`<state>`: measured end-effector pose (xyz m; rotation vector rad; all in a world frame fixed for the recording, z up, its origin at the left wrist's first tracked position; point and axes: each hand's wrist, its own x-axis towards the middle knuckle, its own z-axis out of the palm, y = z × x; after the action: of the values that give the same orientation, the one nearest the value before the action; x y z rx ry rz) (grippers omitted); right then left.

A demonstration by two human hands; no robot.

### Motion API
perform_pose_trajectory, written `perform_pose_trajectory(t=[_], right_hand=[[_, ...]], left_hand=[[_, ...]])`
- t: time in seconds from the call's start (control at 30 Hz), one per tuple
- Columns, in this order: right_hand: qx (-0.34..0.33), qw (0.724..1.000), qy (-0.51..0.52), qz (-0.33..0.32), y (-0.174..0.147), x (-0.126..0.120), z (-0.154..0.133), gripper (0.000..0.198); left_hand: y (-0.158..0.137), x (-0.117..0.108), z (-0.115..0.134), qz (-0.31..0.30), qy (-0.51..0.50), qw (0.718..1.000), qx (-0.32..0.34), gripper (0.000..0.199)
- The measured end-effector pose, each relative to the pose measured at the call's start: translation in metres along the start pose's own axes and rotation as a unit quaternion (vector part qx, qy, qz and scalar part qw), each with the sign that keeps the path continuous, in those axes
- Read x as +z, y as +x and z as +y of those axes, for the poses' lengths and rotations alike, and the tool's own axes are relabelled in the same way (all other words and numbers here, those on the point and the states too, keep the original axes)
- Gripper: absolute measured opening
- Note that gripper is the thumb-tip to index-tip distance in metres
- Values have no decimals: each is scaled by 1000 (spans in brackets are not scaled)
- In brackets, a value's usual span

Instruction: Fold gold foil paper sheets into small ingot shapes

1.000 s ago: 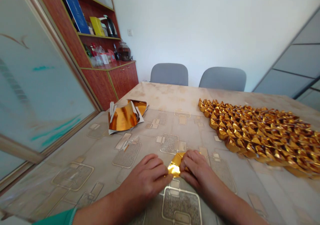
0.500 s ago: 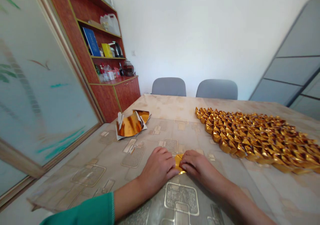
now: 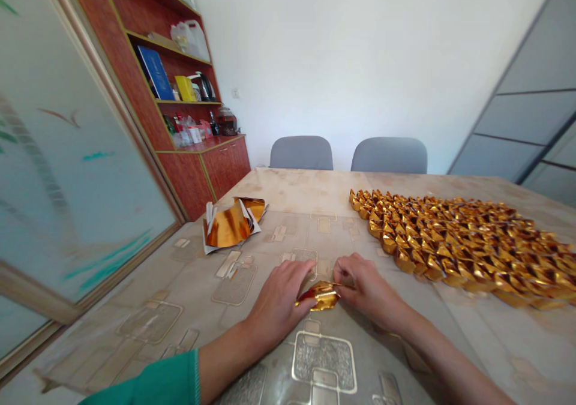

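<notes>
Since half a second ago you have lifted the small folded gold foil piece (image 3: 319, 297) slightly off the bench (image 3: 189, 285) and your hands have drawn a little apart. Your left hand (image 3: 279, 300) pinches its left end between thumb and fingers; your right hand (image 3: 366, 285) is clamped on its right end. It sits between both hands, near you. A wide spread of finished gold foil ingots (image 3: 459, 243) lies to the right, and a stack of flat gold foil sheets (image 3: 229, 224) farther left.

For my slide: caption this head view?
Both hands, left hand and right hand, hold a folded gold foil piece.
</notes>
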<state>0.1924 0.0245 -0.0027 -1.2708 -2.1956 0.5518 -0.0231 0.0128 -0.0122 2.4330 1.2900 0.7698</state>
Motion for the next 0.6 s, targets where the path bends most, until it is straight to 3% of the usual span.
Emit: perform_pose_trajectory(t=[0.13,0.3,0.43,0.6], right_hand=[[10,988,152,-30,-7,-4,-1,12],[18,968,246,-55,-9,-6,-7,18],[29,961,273,-42,-11,-6,-21,18],[19,963,267,-13,-13,-1,-33,10]], left_hand=[[2,-1,-5,-24,-72,996,-39,3],[7,-9,-7,-13,-236,969,-76,7],[10,-13,-4,-1,-394,910,-130,16],[13,-12,-3,75,-479,851,-201,40]])
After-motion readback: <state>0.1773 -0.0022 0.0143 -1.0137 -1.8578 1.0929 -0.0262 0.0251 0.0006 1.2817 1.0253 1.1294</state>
